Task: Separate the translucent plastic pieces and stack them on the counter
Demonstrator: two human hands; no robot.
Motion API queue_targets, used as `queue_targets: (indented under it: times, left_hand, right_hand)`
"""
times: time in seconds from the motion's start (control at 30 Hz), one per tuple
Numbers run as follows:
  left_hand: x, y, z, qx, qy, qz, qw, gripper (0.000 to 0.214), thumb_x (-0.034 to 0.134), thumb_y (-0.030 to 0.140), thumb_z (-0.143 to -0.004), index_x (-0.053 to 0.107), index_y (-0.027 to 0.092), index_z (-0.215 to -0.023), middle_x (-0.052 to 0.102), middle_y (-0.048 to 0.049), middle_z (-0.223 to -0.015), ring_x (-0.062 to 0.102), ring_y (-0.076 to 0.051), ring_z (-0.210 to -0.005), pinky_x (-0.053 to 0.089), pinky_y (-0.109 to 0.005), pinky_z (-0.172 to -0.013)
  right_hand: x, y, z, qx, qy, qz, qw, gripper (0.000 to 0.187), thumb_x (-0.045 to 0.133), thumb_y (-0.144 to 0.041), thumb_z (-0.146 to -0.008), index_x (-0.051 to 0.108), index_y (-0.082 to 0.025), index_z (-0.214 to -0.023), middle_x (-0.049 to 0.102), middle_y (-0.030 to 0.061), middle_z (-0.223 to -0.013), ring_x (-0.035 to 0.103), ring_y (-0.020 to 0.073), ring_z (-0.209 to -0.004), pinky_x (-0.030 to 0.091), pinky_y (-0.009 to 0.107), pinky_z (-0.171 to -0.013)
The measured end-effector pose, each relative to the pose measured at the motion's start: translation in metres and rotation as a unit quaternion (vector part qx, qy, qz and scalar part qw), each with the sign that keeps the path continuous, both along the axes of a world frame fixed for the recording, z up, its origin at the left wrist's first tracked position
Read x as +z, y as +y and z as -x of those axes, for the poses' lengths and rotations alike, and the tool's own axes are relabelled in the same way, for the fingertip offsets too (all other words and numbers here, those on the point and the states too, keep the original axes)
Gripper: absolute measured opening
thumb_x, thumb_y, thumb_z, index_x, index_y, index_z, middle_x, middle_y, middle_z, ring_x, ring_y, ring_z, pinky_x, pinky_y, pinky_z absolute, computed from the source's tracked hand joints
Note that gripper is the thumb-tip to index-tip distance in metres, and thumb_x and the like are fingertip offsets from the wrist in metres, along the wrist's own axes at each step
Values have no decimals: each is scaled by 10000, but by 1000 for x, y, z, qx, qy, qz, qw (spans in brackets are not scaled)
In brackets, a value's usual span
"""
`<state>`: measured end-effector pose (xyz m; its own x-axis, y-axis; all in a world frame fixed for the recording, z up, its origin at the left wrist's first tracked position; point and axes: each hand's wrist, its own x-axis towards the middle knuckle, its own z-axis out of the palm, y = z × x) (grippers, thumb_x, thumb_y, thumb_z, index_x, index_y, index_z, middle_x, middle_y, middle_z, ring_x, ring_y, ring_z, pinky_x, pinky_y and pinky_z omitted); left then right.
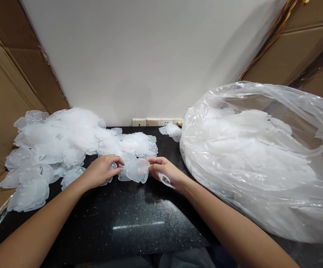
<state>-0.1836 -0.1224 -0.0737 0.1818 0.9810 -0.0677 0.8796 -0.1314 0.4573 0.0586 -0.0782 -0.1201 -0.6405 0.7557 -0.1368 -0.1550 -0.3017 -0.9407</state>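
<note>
glossy speckled stone counter (127, 219), translucent plastic pieces (138, 169) (frosted), clear bag (262, 156)

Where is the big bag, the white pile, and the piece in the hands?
big bag (290, 208): head view, its clear side wall.
white pile (66, 134): head view, its top middle.
held piece (138, 170): head view, its centre.

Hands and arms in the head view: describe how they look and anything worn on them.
Both arms are bare as far as the frame shows, with no sleeves. The left hand and right hand wear no gloves; no ring, watch, band or marking is visible on either.
</note>
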Motion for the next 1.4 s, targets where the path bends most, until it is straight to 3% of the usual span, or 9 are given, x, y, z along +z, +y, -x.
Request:
queue_targets:
  times: [0.27,0.53,0.6,0.7,0.8,0.93,1.07,1.23,1.4]
  left_hand:
    - [-5,0,6,-70,52,49,995,286,723,355,-739,678,245,-999,646,-22,-1013,606,-205,-874,414,-286,-733]
    - [-5,-2,6,-84,77,42,993,263,713,299,-764,654,249,-1015,634,-9,-1019,606,-184,-845,396,-267,-707]
    - [-4,-4,5,-95,76,35,992,227,684,298,-787,657,246,-1007,639,-6,-1015,609,-177,-836,394,-264,-707]
    - [-3,-6,5,-121,81,14,989,126,574,290,-852,668,230,-909,634,-10,-978,589,-152,-755,382,-264,-680]
    - [-4,-6,3,-134,61,-12,989,153,520,281,-856,651,214,-816,638,-25,-1016,569,-133,-693,378,-265,-660]
    - [-4,-5,-6,-36,-92,-1,995,179,546,372,-843,607,210,-800,683,-40,-949,611,-179,-774,417,-268,-691]
    - [-4,-9,-18,97,-272,77,954,336,607,532,-797,579,197,-797,627,-7,-697,547,-151,-594,384,-241,-556]
    - [-2,-14,-28,131,-410,180,885,395,710,539,-720,543,190,-799,634,9,-690,544,-122,-581,391,-216,-539]
    - [6,-17,-33,143,-449,209,857,393,747,503,-691,521,196,-782,609,38,-610,528,-99,-512,376,-201,-490]
  right_hand:
    - [-1,1,1,-16,-10,3,1000,268,664,-225,-614,706,-126,-860,504,-53,-499,336,61,-447,171,245,-459]
    - [-4,1,1,-19,3,5,1000,149,652,-206,-616,681,-157,-753,460,-64,-470,314,64,-418,160,229,-433]
    - [-4,1,1,-21,39,15,999,44,643,-199,-621,614,-167,-617,478,-40,-503,350,72,-441,206,218,-437]
    - [-5,2,0,-17,141,36,989,173,617,-188,-640,507,-168,-508,528,8,-622,433,93,-516,326,213,-486]
    - [-4,3,-1,1,216,61,975,166,576,-165,-657,497,-168,-511,501,25,-635,434,113,-536,367,219,-501]
    - [-2,2,0,15,263,82,961,105,560,-144,-620,522,-170,-525,417,16,-554,387,130,-546,357,218,-497]
    - [-2,1,2,-3,255,84,963,85,556,-183,-647,560,-169,-563,351,-27,-478,299,107,-475,288,213,-460]
    - [-1,0,1,-51,201,76,975,274,689,-290,-712,474,-188,-575,341,-70,-490,330,80,-467,349,218,-510]
    - [-3,4,-3,-34,126,5,991,280,727,-342,-721,476,-218,-699,304,-115,-493,283,70,-412,385,248,-512]
